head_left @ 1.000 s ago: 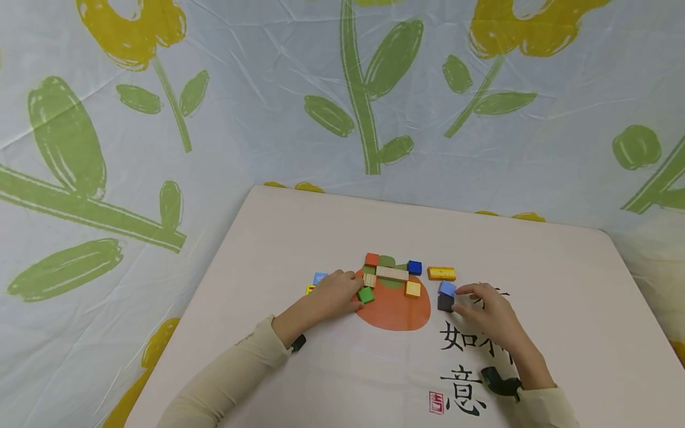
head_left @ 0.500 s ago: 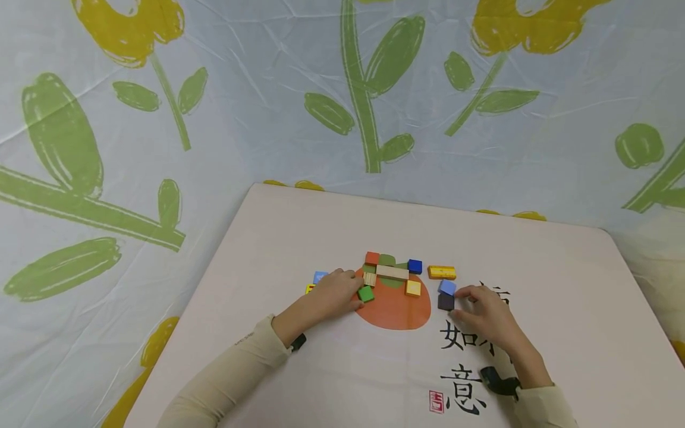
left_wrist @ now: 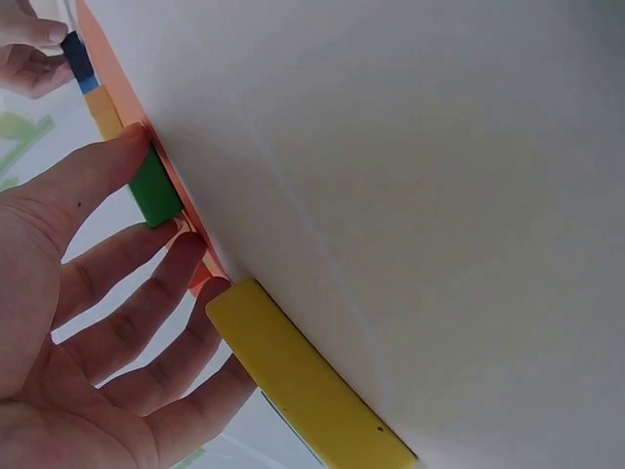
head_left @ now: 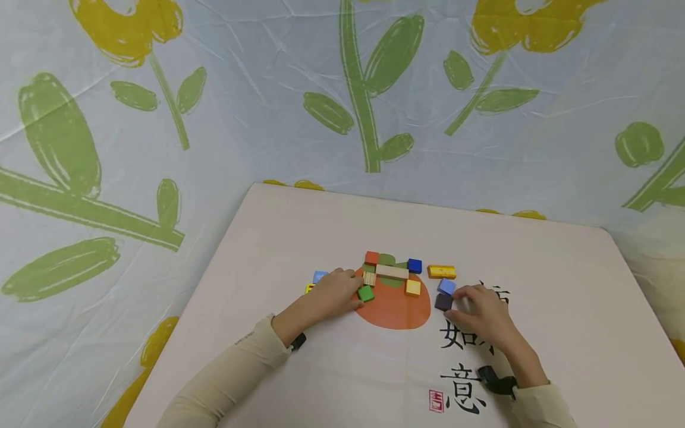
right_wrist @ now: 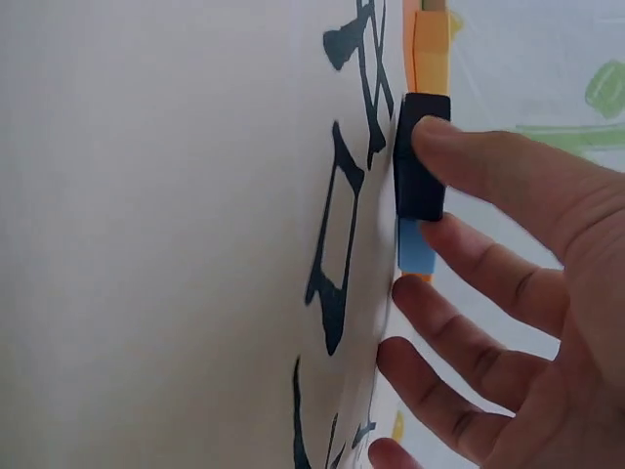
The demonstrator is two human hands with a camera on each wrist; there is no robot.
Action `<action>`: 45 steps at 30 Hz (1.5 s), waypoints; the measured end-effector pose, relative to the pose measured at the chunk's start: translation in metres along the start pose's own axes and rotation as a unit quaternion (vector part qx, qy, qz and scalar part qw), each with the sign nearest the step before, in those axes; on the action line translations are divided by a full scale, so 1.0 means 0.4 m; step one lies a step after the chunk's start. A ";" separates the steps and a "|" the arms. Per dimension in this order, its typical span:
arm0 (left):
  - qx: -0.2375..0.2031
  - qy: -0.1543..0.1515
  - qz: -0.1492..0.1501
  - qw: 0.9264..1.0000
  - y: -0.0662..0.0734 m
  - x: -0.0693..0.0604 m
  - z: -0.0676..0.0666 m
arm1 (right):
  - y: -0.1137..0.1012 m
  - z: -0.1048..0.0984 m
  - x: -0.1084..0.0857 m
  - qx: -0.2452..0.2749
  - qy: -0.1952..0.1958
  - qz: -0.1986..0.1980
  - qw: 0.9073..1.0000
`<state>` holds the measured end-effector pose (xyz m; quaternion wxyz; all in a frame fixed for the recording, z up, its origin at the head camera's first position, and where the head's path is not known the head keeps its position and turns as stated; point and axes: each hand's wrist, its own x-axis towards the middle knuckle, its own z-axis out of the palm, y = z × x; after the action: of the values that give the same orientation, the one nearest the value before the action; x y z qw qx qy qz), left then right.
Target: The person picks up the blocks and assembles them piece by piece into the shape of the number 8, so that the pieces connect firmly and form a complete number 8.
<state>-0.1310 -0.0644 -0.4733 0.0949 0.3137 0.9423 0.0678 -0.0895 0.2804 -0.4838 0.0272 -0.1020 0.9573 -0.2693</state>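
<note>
On the left of the printed orange shape, my left hand (head_left: pixel 336 292) holds a green block (head_left: pixel 365 293) between thumb and index finger. In the left wrist view, the thumb lies against one end of that green block (left_wrist: pixel 154 191). My right hand (head_left: pixel 484 315) has its thumb and index finger about a black block (head_left: pixel 443 302). The right wrist view shows the thumb pressed on the black block (right_wrist: pixel 422 176), with the index fingertip at its other end. A light blue block (head_left: pixel 446 286) touches the black one on its far side, close to the right index finger.
Between the hands lie a red block (head_left: pixel 371 258), a striped wooden block (head_left: pixel 369 279), a long plain plank (head_left: pixel 392 271), a dark blue block (head_left: pixel 414 266) and a yellow cube (head_left: pixel 412 288). A yellow-orange bar (head_left: pixel 441 271) lies right. Another blue block (head_left: pixel 320 277) and a yellow block (left_wrist: pixel 308 376) are by the left hand.
My right hand has shifted slightly left, and the black block has turned a little and slid left. The left hand and green block stay in place.
</note>
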 end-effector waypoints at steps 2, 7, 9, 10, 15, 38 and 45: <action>-0.002 0.001 0.001 1.000 0.000 0.000 0.001 | -0.006 0.001 -0.003 0.000 0.005 -0.005 1.000; -0.006 0.003 0.006 1.000 0.000 -0.002 0.001 | -0.035 0.010 -0.011 0.013 0.017 -0.022 1.000; -0.007 0.005 0.008 1.000 0.000 -0.003 0.002 | -0.051 0.018 -0.014 0.022 0.019 -0.026 0.999; -0.008 0.006 0.008 1.000 0.000 -0.003 0.002 | -0.060 0.022 -0.014 0.026 0.019 -0.026 0.999; -0.014 0.005 0.004 1.000 0.001 -0.006 -0.001 | -0.105 0.045 -0.016 0.042 0.023 -0.029 0.998; -0.013 0.003 0.006 1.000 0.000 -0.004 -0.001 | -0.171 0.087 0.011 -0.060 -0.013 0.021 0.998; -0.012 0.011 0.013 1.000 -0.003 -0.006 0.002 | -0.175 0.089 0.016 -0.069 -0.016 0.030 0.997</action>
<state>-0.1297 -0.0666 -0.4738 0.0872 0.3243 0.9382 0.0840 -0.0793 0.2025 -0.4776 0.0436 -0.0795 0.9756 -0.2001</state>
